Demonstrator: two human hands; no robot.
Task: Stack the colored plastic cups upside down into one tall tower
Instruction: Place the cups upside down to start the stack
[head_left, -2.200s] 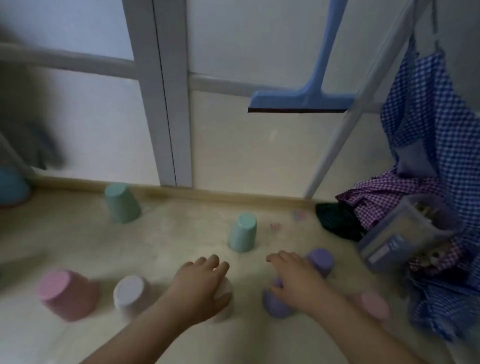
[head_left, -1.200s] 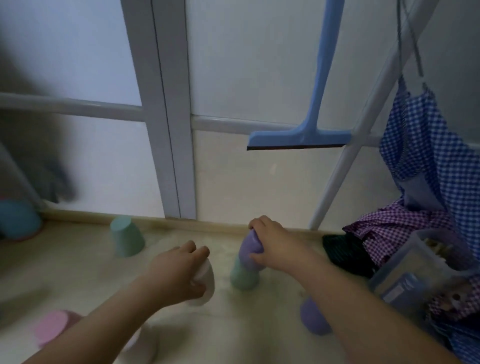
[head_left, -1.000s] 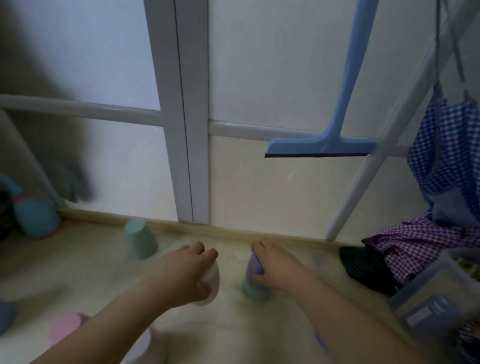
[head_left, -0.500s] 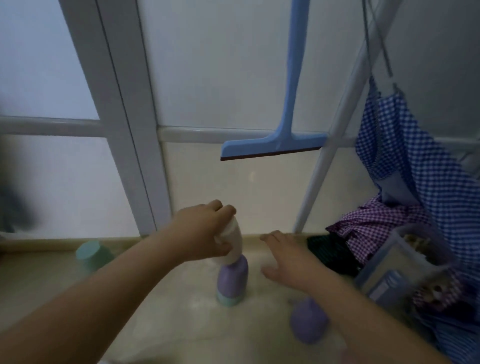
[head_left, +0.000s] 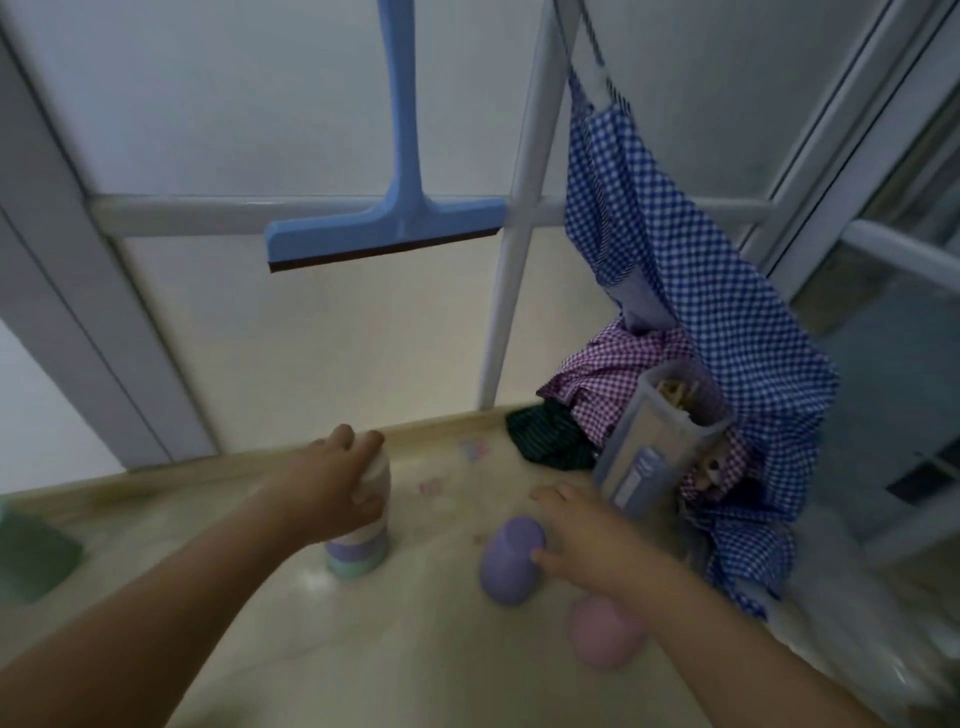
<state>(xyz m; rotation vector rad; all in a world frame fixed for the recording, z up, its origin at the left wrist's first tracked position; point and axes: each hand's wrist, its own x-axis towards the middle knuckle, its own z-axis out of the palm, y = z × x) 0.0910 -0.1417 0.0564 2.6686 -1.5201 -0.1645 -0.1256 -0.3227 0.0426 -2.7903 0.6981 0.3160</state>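
Now the left hand (head_left: 332, 488) is gripping the white cup (head_left: 375, 486) atop a three-cup tower (head_left: 358, 545); the right hand (head_left: 582, 525) is closing, seemingly, around a purple cup (head_left: 506, 564). Pink cup (head_left: 605, 631) and green cup (head_left: 31, 556) are waiting on the floor (head_left: 415, 649).

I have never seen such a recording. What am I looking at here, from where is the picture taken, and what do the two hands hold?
No machine here: a person wears a camera on the head, looking down at their own hands. The left hand grips a white cup placed upside down on a short tower of purple and green cups on the floor. The right hand touches a loose purple cup; a pink cup sits nearer. A blue squeegee hangs behind; checked clothes lie right.
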